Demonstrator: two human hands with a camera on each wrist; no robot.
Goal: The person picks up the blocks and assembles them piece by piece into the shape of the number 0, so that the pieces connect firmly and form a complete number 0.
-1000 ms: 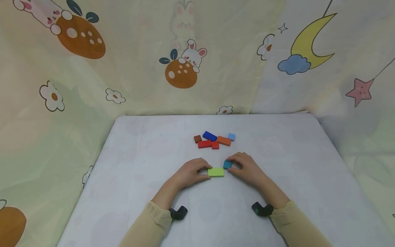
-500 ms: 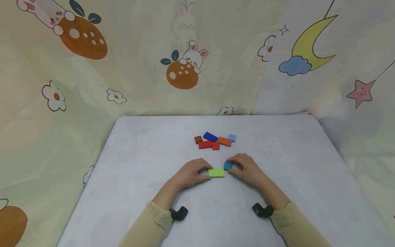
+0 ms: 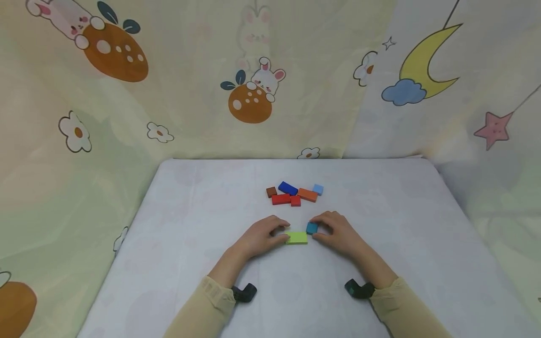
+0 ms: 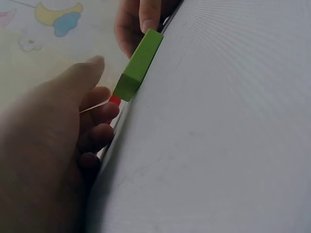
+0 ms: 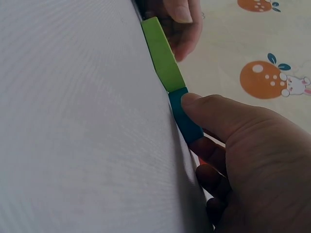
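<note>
A light green rectangular block [image 3: 297, 238] lies on the white-covered table, with a small teal block [image 3: 312, 228] by its right end, set slightly farther back. My right hand [image 3: 339, 231] pinches the teal block between thumb and fingers, as the right wrist view [image 5: 186, 116] shows too. By the left end of the green block [image 4: 138, 68] is my left hand [image 3: 263, 237], its thumb and fingers spread apart. In the left wrist view a gap shows between that thumb and the block, and the loosely bent fingers hold nothing.
Farther back lies a cluster of blocks: a brown cube [image 3: 271, 192], a dark blue block [image 3: 288, 188], a red block [image 3: 281, 199], a red cube [image 3: 295, 201], an orange block [image 3: 307, 195] and a light blue cube [image 3: 318, 189]. A patterned cloth [image 3: 190, 94] hangs behind the table.
My left hand has let go of the green block, its thumb and fingers moving apart. The right hand still pinches the teal block in about the same place.
</note>
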